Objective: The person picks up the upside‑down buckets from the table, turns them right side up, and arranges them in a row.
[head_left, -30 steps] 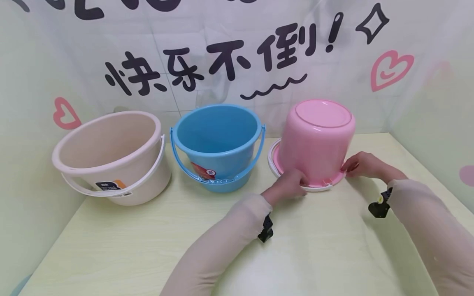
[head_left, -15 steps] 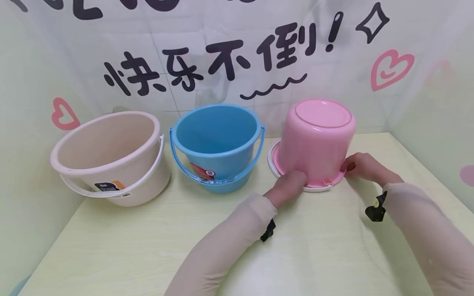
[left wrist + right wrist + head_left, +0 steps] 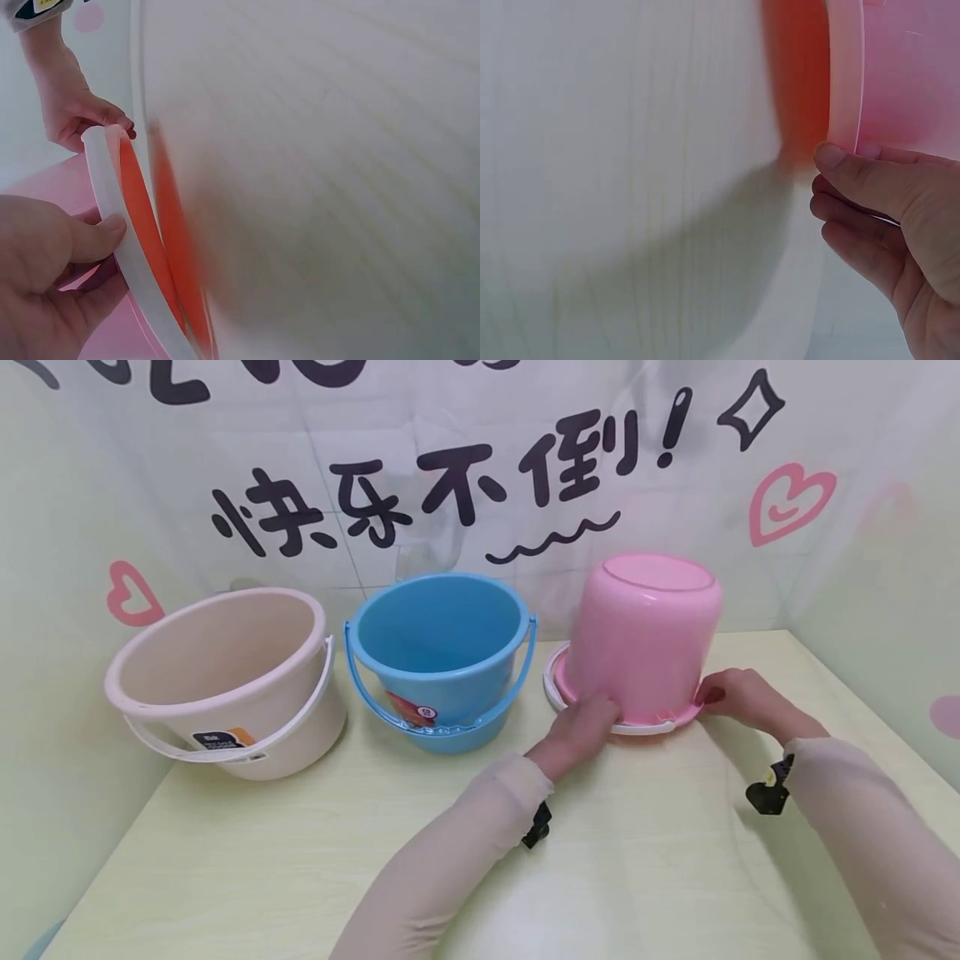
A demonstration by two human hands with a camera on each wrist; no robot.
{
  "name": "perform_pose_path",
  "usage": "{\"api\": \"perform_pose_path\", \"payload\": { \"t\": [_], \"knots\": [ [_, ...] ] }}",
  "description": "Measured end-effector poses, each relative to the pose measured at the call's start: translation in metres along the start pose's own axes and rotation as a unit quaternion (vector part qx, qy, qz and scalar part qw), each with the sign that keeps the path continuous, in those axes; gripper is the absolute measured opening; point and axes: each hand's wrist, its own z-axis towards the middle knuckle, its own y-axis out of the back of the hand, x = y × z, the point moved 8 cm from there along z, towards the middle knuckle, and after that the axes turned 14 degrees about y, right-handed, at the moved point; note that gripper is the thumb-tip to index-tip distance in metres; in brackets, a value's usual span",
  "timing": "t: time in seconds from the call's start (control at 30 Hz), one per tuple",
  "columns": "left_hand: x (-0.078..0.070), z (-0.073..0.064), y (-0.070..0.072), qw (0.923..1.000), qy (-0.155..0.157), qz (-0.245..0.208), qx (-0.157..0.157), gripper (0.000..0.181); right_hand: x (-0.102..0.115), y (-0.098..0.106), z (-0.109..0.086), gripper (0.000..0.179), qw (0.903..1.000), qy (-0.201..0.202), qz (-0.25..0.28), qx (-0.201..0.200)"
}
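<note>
A pink bucket stands upside down at the right of the table, its near rim lifted and its base leaning back. My left hand pinches the near-left rim together with the white handle, thumb on the handle in the left wrist view. At the right side of the rim, my right hand pinches the edge between thumb and fingers; the right wrist view shows the thumb on the pink rim. An orange-red glow shows under the raised rim. The bucket's inside is hidden.
To the left stand a blue bucket and a wide beige bucket, both upright with handles hanging forward. A printed sheet hangs behind the pale wooden table. A side wall rises at right.
The near rim of the pink bucket has risen from the table and its base has tipped back. My left hand has moved up slightly with the rim and handle.
</note>
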Motion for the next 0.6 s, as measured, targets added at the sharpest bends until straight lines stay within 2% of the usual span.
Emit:
{"api": "perform_pose_path", "payload": {
  "t": [0.03, 0.1, 0.2, 0.23, 0.27, 0.33, 0.6],
  "knots": [
    [-0.004, -0.001, 0.002, 0.9994, -0.015, 0.03, -0.005, 0.023, 0.001, 0.002, -0.001, 0.009, 1.0, 0.004, -0.003, -0.002],
    [-0.012, -0.002, 0.004, 0.9936, -0.051, 0.099, -0.017, 0.022, 0.004, 0.006, -0.004, 0.009, 0.9999, 0.011, -0.007, -0.003],
    [-0.024, -0.005, 0.006, 0.973, -0.107, 0.2, -0.039, 0.018, 0.007, 0.013, -0.007, 0.01, 0.9997, 0.021, -0.011, -0.01],
    [-0.026, -0.006, 0.007, 0.9683, -0.117, 0.216, -0.044, 0.017, 0.008, 0.015, -0.008, 0.01, 0.9996, 0.023, -0.01, -0.013],
    [-0.029, -0.007, 0.008, 0.965, -0.124, 0.226, -0.048, 0.016, 0.009, 0.017, -0.01, 0.01, 0.9995, 0.025, -0.009, -0.015],
    [-0.031, -0.007, 0.011, 0.9646, -0.126, 0.226, -0.049, 0.017, 0.011, 0.022, -0.012, 0.01, 0.9993, 0.03, -0.01, -0.02],
    [-0.036, -0.008, 0.019, 0.974, -0.121, 0.187, -0.038, 0.016, 0.018, 0.039, -0.014, 0.011, 0.9991, 0.022, -0.036, -0.006]
  ]
}}
